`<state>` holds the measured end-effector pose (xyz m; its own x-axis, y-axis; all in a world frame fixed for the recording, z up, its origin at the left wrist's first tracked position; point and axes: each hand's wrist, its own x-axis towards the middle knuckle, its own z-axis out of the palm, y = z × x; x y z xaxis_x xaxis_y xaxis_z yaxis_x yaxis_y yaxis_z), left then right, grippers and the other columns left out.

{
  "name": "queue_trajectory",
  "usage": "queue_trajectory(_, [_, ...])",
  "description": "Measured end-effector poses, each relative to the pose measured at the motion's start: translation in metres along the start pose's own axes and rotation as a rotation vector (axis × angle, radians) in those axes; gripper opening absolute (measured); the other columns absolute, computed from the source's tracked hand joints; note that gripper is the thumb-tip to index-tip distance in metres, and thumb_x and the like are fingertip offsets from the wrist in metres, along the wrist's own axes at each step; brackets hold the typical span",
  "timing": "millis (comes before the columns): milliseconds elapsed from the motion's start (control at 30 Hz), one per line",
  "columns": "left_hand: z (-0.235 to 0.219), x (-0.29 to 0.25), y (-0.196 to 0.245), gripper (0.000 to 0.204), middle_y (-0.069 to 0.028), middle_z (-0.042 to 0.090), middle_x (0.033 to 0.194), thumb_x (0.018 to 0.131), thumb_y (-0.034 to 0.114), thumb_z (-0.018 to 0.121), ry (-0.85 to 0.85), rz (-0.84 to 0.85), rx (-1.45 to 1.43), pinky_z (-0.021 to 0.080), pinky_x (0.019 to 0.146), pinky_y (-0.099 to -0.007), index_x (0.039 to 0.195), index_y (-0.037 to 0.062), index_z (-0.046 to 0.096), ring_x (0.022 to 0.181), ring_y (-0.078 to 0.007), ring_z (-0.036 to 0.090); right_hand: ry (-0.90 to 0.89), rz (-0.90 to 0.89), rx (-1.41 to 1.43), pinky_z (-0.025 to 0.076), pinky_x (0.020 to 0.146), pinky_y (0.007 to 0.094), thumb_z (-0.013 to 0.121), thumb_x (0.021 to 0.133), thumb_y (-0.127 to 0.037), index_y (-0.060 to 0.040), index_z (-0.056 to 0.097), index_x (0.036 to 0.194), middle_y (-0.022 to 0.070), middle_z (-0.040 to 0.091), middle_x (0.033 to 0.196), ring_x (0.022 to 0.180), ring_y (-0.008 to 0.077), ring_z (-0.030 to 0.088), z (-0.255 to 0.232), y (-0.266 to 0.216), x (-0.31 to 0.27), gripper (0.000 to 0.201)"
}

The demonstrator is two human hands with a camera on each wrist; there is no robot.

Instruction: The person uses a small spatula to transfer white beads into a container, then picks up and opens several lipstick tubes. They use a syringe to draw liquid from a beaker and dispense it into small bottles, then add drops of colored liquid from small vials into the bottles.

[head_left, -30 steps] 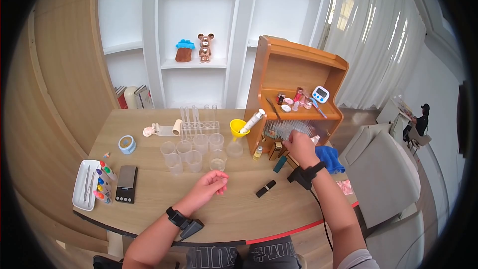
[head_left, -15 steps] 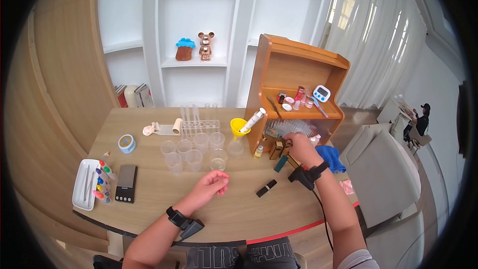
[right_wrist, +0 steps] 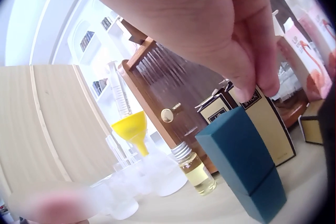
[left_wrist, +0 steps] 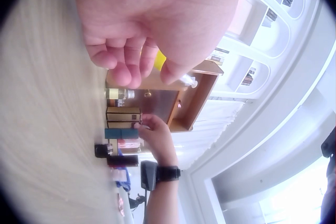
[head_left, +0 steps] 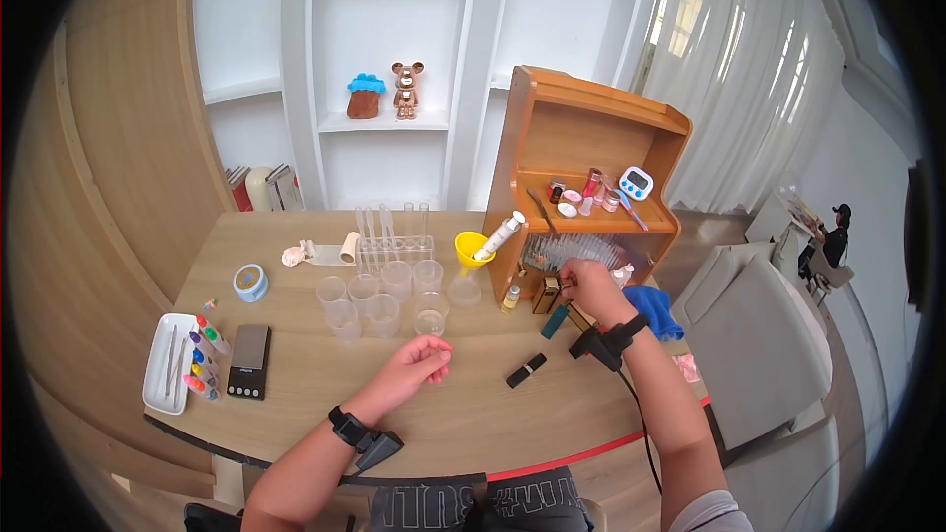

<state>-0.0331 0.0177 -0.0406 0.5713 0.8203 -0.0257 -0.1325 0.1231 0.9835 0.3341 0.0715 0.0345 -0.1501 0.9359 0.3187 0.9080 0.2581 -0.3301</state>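
In the right wrist view my right hand (right_wrist: 231,29) pinches the top of a cream-gold, black-edged box (right_wrist: 270,129) with thumb and fingertips. The box stands upright beside a similar one (right_wrist: 215,108). In front is a teal tube (right_wrist: 241,155), and a small bottle of yellowish liquid (right_wrist: 198,174) stands to the left. The head view has my right hand (head_left: 599,296) by the wooden cabinet, with a black tube (head_left: 526,370) lying nearer me. My left hand (head_left: 412,372) holds nothing, its fingers loosely curled near the clear cups (head_left: 382,313).
The wooden cabinet (head_left: 512,153) carries small cosmetics and a white timer (head_left: 636,184). A yellow funnel (head_left: 473,251), test-tube rack (head_left: 394,248), black scale (head_left: 250,363) and white tray (head_left: 168,399) are farther left. A blue cloth (head_left: 652,313) lies at the right.
My right hand has shifted slightly beside the cabinet, and its fingertips are now at the top of a box. The left hand has barely moved.
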Motion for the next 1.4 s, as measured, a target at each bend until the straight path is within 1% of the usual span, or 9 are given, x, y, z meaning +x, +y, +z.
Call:
queue_trajectory(133, [0.002,-0.001,0.004,0.020,-0.0018,0.062,0.092,0.106,0.021,0.054,0.006,-0.006,0.012,0.049,0.078,-0.0254,0.117,0.0063,0.060,0.083,-0.0095,0.057,0.074,0.022,0.038,0.054,0.078,0.0458,0.079,0.070,-0.001,0.0003,0.067,0.090,0.0221,0.069,0.087,0.089,0.0418,0.067,-0.013,-0.017,-0.006,0.024])
queue_trajectory(433, [0.002,0.000,0.003,0.020,-0.0019,0.063,0.092,0.106,0.021,0.054,0.000,-0.013,0.019,0.049,0.078,-0.0251,0.117,0.0056,0.060,0.083,-0.0094,0.057,-0.555,0.240,-0.360,0.052,0.082,0.0439,0.064,0.088,-0.037,-0.0022,0.076,0.089,0.0188,0.072,0.085,0.087,0.0356,0.069,-0.027,-0.002,-0.023,0.037])
queue_trajectory(833, [0.001,0.000,0.002,0.021,-0.0014,0.062,0.092,0.104,0.021,0.059,-0.002,-0.010,-0.010,0.050,0.076,-0.0247,0.117,0.0041,0.059,0.082,-0.0088,0.058,-0.499,0.149,-0.257,0.052,0.076,0.0429,0.063,0.090,-0.031,-0.0017,0.072,0.092,0.0171,0.070,0.091,0.086,0.0354,0.067,-0.065,0.003,-0.021,0.030])
queue_trajectory(933, [-0.002,0.001,-0.002,0.022,-0.0012,0.062,0.094,0.104,0.020,0.059,-0.006,0.019,-0.031,0.050,0.075,-0.0250,0.118,0.0044,0.059,0.083,-0.0088,0.057,-0.197,0.110,-0.058,0.052,0.071,0.0391,0.068,0.086,-0.014,-0.0018,0.063,0.087,0.0139,0.065,0.088,0.078,0.0298,0.065,-0.111,-0.054,-0.041,0.013])
queue_trajectory(1067, [0.005,-0.004,0.010,0.025,-0.0004,0.062,0.099,0.098,0.010,0.067,0.058,0.100,-0.100,0.051,0.079,-0.0258,0.120,0.0045,0.057,0.090,-0.0089,0.060,-0.476,0.177,0.370,0.049,0.068,0.0291,0.066,0.090,-0.002,-0.0052,0.054,0.098,0.0023,0.058,0.082,0.076,0.0119,0.059,-0.092,-0.129,-0.047,0.015])
queue_trajectory(1100, [0.015,-0.008,0.019,0.028,-0.0003,0.063,0.100,0.096,0.007,0.068,0.093,0.128,-0.115,0.052,0.081,-0.0260,0.121,0.0048,0.057,0.093,-0.0090,0.061,-0.392,-0.139,0.495,0.049,0.067,0.0289,0.067,0.093,-0.006,-0.0055,0.053,0.101,-0.0004,0.059,0.084,0.074,0.0102,0.059,-0.049,-0.118,-0.050,0.016])
queue_trajectory(1167, [0.018,-0.010,0.021,0.033,-0.0007,0.063,0.103,0.092,0.002,0.071,0.074,0.145,-0.106,0.053,0.083,-0.0264,0.122,0.0054,0.057,0.096,-0.0098,0.062,-0.592,-0.069,0.606,0.049,0.068,0.0270,0.069,0.094,-0.013,-0.0059,0.058,0.109,0.0006,0.061,0.084,0.077,0.0081,0.060,-0.013,-0.144,-0.050,0.020])
queue_trajectory(1333, [-0.002,-0.005,0.007,0.029,-0.0050,0.067,0.105,0.094,0.006,0.071,0.178,0.163,-0.030,0.054,0.082,-0.0279,0.121,0.0056,0.058,0.092,-0.0147,0.066,-0.300,0.102,1.118,0.051,0.072,0.0265,0.067,0.098,-0.020,-0.0034,0.059,0.111,0.0014,0.063,0.089,0.081,0.0088,0.063,0.040,-0.146,-0.041,0.022])
queue_trajectory(1400, [-0.008,-0.009,0.015,0.024,-0.0071,0.068,0.103,0.099,0.016,0.066,0.162,0.194,-0.504,0.054,0.080,-0.0292,0.119,0.0055,0.059,0.087,-0.0173,0.067,-0.152,0.212,1.355,0.052,0.072,0.0264,0.064,0.100,-0.021,-0.0029,0.060,0.112,0.0019,0.064,0.092,0.082,0.0095,0.064,0.046,-0.134,-0.033,0.022])
